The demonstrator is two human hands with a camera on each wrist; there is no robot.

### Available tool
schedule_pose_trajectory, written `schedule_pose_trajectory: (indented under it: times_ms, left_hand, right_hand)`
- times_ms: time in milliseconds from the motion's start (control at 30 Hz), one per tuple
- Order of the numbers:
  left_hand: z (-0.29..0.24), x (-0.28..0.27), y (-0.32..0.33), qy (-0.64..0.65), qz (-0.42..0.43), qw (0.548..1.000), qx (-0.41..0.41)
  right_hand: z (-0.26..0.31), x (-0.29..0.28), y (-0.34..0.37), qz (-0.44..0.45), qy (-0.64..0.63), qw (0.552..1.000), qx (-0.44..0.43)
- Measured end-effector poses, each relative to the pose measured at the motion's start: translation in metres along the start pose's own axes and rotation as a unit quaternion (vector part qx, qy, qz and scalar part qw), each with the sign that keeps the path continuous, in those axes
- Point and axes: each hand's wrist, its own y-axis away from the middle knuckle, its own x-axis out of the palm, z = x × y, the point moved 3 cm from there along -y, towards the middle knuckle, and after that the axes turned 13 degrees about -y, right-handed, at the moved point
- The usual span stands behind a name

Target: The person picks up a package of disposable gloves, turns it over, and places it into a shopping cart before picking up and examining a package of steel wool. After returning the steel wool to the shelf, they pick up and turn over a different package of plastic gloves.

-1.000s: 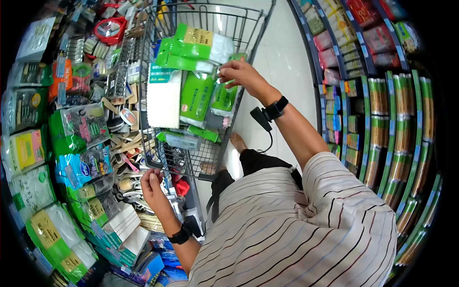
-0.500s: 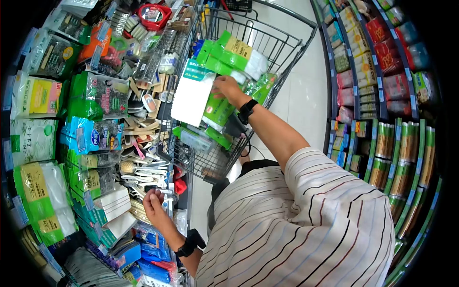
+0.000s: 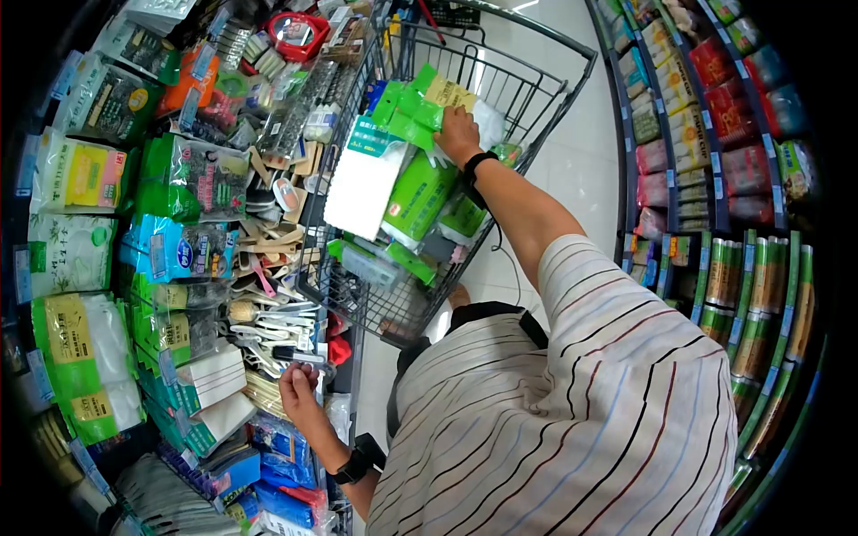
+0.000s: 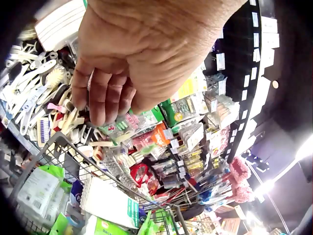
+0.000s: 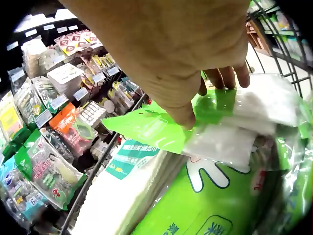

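Observation:
My right hand (image 3: 458, 136) reaches into the shopping cart (image 3: 308, 288) and pinches a green-and-white plastic packet (image 5: 151, 133). The thumb presses on the near face, while the fingers go over to the far side. Just left of it lies a white stack of cloths with a teal label (image 3: 362, 189). Below sits a green bag printed with a white hand (image 5: 200, 208). A smaller green-edged clear pack (image 3: 371, 266) is nearer the cart's handle end. My left hand (image 3: 302, 402) hovers by the shelf of brushes, fingers loosely curled and holding nothing.
Brushes and wooden utensils (image 3: 268, 317) fill the shelf left of the cart, with bagged scrubbers (image 3: 197, 179) and boxed cloths (image 3: 214, 393) around them. Shelves on the right hold green-capped rolls (image 3: 722, 272). Pale floor (image 3: 545, 188) runs between.
My right hand has gone from above the cart's right side, across near the white stack, onto the green-and-white packet, which it now pinches. The head view has shifted; my left hand stays by the shelf.

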Motion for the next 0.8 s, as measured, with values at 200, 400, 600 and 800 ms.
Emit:
schedule_pose_trajectory:
  times_ms: [200, 400, 600, 800]
  left_hand:
    - [0.000, -0.004, 0.015, -0.035, -0.030, 0.999, 0.003]
    - [0.012, -0.002, 0.019, -0.032, -0.027, 0.999, 0.002]
    - [0.005, 0.012, 0.009, -0.024, -0.004, 0.999, 0.025]
    - [-0.040, 0.045, -0.012, 0.011, 0.068, 0.996, 0.051]
  right_hand:
    - [-0.012, 0.015, -0.009, -0.041, 0.064, 0.996, -0.056]
    - [-0.015, 0.000, -0.009, -0.018, 0.023, 0.999, -0.038]
    - [-0.025, -0.060, -0.016, -0.035, -0.123, 0.991, -0.049]
    - [0.008, -0.148, 0.006, -0.023, -0.383, 0.922, -0.052]
